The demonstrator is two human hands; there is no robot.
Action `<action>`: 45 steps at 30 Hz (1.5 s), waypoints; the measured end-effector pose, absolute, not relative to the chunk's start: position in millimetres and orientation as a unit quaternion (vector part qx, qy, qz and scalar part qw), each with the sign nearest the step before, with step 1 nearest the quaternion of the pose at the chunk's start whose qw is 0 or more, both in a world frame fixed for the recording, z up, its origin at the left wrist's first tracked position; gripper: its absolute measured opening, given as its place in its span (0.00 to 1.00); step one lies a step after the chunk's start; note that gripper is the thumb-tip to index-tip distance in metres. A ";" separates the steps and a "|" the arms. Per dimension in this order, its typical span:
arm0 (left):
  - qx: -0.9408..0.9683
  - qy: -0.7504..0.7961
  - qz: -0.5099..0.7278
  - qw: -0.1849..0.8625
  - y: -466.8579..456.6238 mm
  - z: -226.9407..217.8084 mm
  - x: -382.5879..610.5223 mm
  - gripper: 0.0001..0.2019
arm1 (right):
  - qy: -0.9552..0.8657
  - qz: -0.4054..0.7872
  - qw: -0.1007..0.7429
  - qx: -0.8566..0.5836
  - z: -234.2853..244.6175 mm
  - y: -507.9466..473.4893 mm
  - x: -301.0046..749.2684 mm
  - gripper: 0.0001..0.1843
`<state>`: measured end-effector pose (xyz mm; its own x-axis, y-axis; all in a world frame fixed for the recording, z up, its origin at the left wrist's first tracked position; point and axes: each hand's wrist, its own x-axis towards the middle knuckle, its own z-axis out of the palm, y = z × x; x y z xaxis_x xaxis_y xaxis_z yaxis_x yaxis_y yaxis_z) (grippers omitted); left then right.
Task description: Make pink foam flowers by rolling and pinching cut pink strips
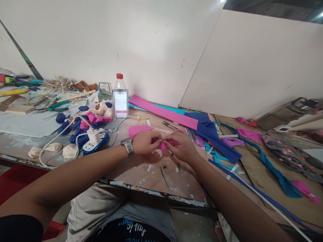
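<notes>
Both hands meet above the table, pinching a pink strip (138, 130) that looks like crepe paper. My left hand (143, 144), with a metal watch at its wrist, has thumb and fingers closed on the gathered part. My right hand (182, 145) closes on the same bunched part from the other side, fingertips almost touching the left ones. One flat end of the strip lies out behind the left hand. Much of the gathered part is hidden by the fingers. Just beyond the hands rests a slim dark metal tool (170, 126), perhaps scissors.
Folded pink (164, 112) and dark blue (220, 143) sheets lie behind and to the right. At left are a blue power strip (97, 143) with a white charger, rolled fabric-like flowers (93, 119) and green-handled pliers (57, 106). A phone (121, 103) stands against a bottle (120, 80).
</notes>
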<state>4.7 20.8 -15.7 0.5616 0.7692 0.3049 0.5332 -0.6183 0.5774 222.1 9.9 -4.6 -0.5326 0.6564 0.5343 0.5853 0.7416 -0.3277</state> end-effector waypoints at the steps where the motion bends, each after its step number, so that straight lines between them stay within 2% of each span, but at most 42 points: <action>1: 0.859 0.380 0.273 0.207 20.4 -15.9 4.5 0.13 | -0.872 0.057 0.330 -0.358 -5.0 10.0 221.8 0.04; 10: 0.885 0.368 0.265 0.103 19.9 -17.0 4.6 0.13 | -0.857 0.089 0.333 -0.383 -7.2 12.0 219.3 0.06; 18: 0.890 0.351 0.274 0.098 19.5 -17.5 5.6 0.11 | -0.854 0.125 0.304 -0.405 -6.8 10.9 216.3 0.08; 25: 0.888 0.364 0.263 0.101 19.7 -15.8 5.2 0.12 | -0.854 0.130 0.321 -0.388 -7.0 14.6 220.5 0.04; 36: 0.890 0.355 0.261 0.118 19.3 -15.6 5.3 0.13 | -0.853 0.113 0.325 -0.392 -8.9 11.8 217.9 0.06; 45: 0.878 0.379 0.257 0.140 20.4 -14.6 3.4 0.10 | -0.852 0.105 0.329 -0.393 -6.3 14.0 219.8 0.07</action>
